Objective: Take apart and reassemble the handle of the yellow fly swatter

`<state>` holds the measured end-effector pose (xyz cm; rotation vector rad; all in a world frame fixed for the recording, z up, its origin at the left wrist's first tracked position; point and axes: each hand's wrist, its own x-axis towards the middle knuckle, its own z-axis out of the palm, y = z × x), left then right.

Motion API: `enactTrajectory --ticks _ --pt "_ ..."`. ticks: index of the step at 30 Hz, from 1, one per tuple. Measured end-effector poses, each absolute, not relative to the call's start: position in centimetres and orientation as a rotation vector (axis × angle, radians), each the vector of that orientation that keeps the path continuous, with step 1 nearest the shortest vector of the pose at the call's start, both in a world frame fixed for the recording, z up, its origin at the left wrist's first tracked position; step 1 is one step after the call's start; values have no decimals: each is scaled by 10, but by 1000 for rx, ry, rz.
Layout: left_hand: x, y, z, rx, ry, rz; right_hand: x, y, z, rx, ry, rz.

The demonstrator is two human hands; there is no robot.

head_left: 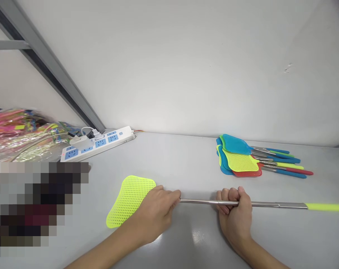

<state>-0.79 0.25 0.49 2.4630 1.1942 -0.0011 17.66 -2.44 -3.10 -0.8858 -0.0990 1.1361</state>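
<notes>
The grey table (183, 160) carries a power strip (105, 144), piled swatters (239, 161) and, seemingly, a yellow swatter head (131, 200).

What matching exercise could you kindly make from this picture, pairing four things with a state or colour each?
1. Left hand
2. Right hand
3. Power strip
4. Pile of fly swatters

A. White, with blue socket panels
B. Holding the telescopic metal shaft partway along
C. Overlapping, in mixed colours
D. Gripping at the mesh-head end of the yellow-green fly swatter

Pairs: 1-D, 2-B, 3-A, 4-C
</notes>
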Motion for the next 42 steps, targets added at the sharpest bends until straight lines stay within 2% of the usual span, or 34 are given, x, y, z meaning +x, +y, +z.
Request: enactTrajectory --ticks 18,23,28,30,33,35,38,42 --pt "3 3 -1 2530 1226 111 177 -17 -32 -915 -156 1264" --pt "-8 13 3 2533 1250 249 187 -12 -26 -1044 -404 1617" --pt "-11 18 6 2548 1275 280 196 -17 -9 -1066 -1163 2045" --pt "-11 18 6 2569 1275 288 204 -18 5 -1030 -1382 1960" --pt "-11 17 5 2601 1270 321 224 -16 25 -1159 -1501 1476" --pt "-11 17 5 2621 1252 323 237 -14 32 -1322 -1508 1340" --pt "-10 15 4 2664 1233 305 248 -13 29 -1466 -1544 1348" --pt "-6 11 4 2699 1189 225 243 -11 19 -1429 -1663 1639"
